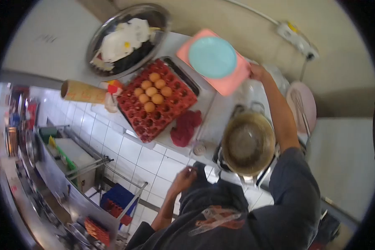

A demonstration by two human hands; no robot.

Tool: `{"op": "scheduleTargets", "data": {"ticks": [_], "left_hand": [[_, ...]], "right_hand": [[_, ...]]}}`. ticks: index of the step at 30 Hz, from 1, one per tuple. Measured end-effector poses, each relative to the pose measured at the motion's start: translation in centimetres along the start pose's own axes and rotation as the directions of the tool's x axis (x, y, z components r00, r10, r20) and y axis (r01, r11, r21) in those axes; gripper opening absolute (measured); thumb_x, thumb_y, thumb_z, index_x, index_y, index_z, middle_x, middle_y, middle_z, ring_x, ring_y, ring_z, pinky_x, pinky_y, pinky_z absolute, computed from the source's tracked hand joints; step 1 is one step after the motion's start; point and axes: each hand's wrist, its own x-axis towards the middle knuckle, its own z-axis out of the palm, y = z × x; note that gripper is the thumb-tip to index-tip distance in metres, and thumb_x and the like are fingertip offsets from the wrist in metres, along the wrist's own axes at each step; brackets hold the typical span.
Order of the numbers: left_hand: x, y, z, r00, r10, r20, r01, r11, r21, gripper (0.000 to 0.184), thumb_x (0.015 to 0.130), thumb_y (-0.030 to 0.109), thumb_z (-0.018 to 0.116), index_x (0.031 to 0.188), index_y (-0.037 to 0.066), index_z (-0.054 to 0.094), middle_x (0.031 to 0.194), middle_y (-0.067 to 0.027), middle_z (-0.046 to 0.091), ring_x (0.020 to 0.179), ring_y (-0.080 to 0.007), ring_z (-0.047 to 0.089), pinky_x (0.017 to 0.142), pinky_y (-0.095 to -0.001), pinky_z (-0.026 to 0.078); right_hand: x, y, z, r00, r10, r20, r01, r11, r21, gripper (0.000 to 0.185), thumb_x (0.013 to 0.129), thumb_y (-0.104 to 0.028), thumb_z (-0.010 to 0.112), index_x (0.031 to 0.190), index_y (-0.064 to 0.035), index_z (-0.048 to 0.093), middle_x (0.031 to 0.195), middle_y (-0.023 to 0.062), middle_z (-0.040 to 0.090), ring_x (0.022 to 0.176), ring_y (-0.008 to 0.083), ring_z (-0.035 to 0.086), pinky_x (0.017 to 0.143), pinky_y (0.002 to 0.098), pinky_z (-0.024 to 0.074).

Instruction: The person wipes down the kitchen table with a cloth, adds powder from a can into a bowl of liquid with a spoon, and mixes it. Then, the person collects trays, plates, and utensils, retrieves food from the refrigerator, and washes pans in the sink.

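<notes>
My right hand (257, 72) reaches out to the back and grips the right edge of a pink rectangular tray (233, 86). On the tray sits a round light-blue lid or plate (212, 57). My left hand (184, 180) hangs low in front of my body, fingers loosely curled, with nothing visible in them. Beneath my right forearm, a worn metal pot (249, 143) stands on a stove. Left of the pink tray, a red egg tray (181, 98) holds several brown eggs (151, 92) grouped in its upper part, overlapping a dark metal pan (183, 75).
A crumpled red cloth (186, 128) lies by the egg tray. At the back left are a steel bowl (91, 54) with white scraps and a cardboard roll (83, 92). A whisk (299, 106) rests on a pink dish (311, 100) at right. A power strip (296, 39) hangs on the wall.
</notes>
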Motion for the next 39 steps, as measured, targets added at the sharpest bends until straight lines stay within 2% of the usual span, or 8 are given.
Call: {"op": "scheduleTargets", "data": {"ticks": [3, 6, 15, 20, 22, 25, 32, 39], "left_hand": [[0.8, 5.4, -2.3, 0.992, 0.117, 0.054, -0.092, 0.935, -0.343, 0.024, 0.092, 0.011, 0.055, 0.115, 0.002, 0.056, 0.082, -0.0058, 0.064, 0.073, -0.0127, 0.061, 0.065, -0.0265, 0.048], [0.6, 14.0, -1.7, 0.962, 0.241, -0.131, -0.267, 0.932, -0.246, 0.019, 0.095, 0.011, 0.052, 0.113, 0.003, 0.054, 0.089, -0.0062, 0.060, 0.079, -0.0141, 0.060, 0.070, -0.0282, 0.049], [-3.4, 16.4, 19.6, 0.704, 0.031, 0.710, -0.185, 0.973, 0.141, 0.022, 0.096, 0.019, 0.057, 0.108, 0.001, 0.055, 0.091, -0.0023, 0.059, 0.085, -0.0079, 0.056, 0.076, -0.0234, 0.047], [-2.4, 11.6, 32.6, 0.841, 0.127, 0.526, -0.359, 0.858, 0.367, 0.034, 0.085, 0.020, 0.069, 0.110, 0.003, 0.055, 0.081, -0.0136, 0.063, 0.074, -0.0218, 0.063, 0.067, -0.0313, 0.051], [-0.7, 9.0, 35.9, 0.748, 0.569, 0.341, -0.653, 0.543, 0.528, 0.040, 0.078, 0.017, 0.070, 0.111, 0.001, 0.055, 0.094, -0.0188, 0.061, 0.093, -0.0338, 0.059, 0.086, -0.0431, 0.046], [2.4, 4.3, 37.9, 0.832, 0.554, 0.032, -0.454, 0.647, 0.612, 0.053, 0.075, 0.015, 0.071, 0.119, -0.001, 0.047, 0.108, -0.0251, 0.052, 0.103, -0.0425, 0.050, 0.091, -0.0489, 0.040], [0.5, 8.3, 40.8, 0.776, 0.617, 0.132, -0.575, 0.604, 0.552, 0.050, 0.075, 0.017, 0.072, 0.115, 0.000, 0.049, 0.099, -0.0244, 0.056, 0.094, -0.0407, 0.057, 0.082, -0.0448, 0.047], [7.8, 7.2, 48.9, 0.939, -0.195, 0.284, 0.187, 0.981, 0.054, 0.041, 0.078, 0.032, 0.076, 0.101, 0.001, 0.060, 0.091, -0.0103, 0.063, 0.079, -0.0243, 0.064, 0.068, -0.0402, 0.052]], "right_hand": [[-5.4, -1.2, 0.7, 0.980, -0.194, -0.048, 0.192, 0.980, -0.047, 0.041, 0.095, -0.031, 0.055, 0.130, -0.0103, 0.051, 0.124, 0.0060, 0.059, 0.106, 0.0185, 0.059, 0.092, 0.0394, 0.0501], [-12.5, -1.0, 5.6, 0.891, -0.321, -0.321, 0.364, 0.927, 0.085, 0.011, 0.075, -0.006, 0.063, 0.073, 0.0051, 0.062, 0.064, 0.0101, 0.061, 0.068, 0.0218, 0.065, 0.057, 0.0387, 0.0549], [-42.4, 5.0, 12.0, 0.812, -0.200, -0.548, 0.442, 0.824, 0.354, 0.030, 0.086, -0.007, 0.051, 0.115, 0.0013, 0.058, 0.099, 0.0113, 0.063, 0.086, 0.0198, 0.065, 0.071, 0.0355, 0.0589], [-59.7, 11.1, 6.8, 0.681, -0.133, -0.720, 0.403, 0.889, 0.217, 0.035, 0.083, -0.006, 0.054, 0.117, 0.0000, 0.058, 0.095, 0.0084, 0.063, 0.085, 0.0162, 0.063, 0.072, 0.0343, 0.0569], [-65.8, 13.4, 4.9, 0.581, -0.076, -0.810, 0.368, 0.913, 0.178, 0.038, 0.081, -0.004, 0.055, 0.119, 0.0006, 0.057, 0.097, 0.0094, 0.063, 0.084, 0.0168, 0.063, 0.071, 0.0352, 0.0561], [-73.3, 17.7, 4.3, 0.326, -0.013, -0.945, 0.398, 0.909, 0.125, 0.040, 0.086, -0.010, 0.058, 0.125, -0.0008, 0.053, 0.101, 0.0089, 0.062, 0.083, 0.0174, 0.063, 0.072, 0.0341, 0.0540], [-82.9, 25.2, 7.3, 0.177, 0.125, -0.976, 0.404, 0.895, 0.188, 0.032, 0.095, -0.017, 0.055, 0.123, -0.0020, 0.052, 0.097, 0.0068, 0.063, 0.083, 0.0154, 0.062, 0.070, 0.0316, 0.0531], [-86.6, 30.1, 12.4, 0.126, 0.234, -0.964, 0.498, 0.826, 0.265, 0.027, 0.096, -0.017, 0.053, 0.119, -0.0030, 0.054, 0.096, 0.0040, 0.063, 0.082, 0.0116, 0.062, 0.067, 0.0286, 0.0536]]}}
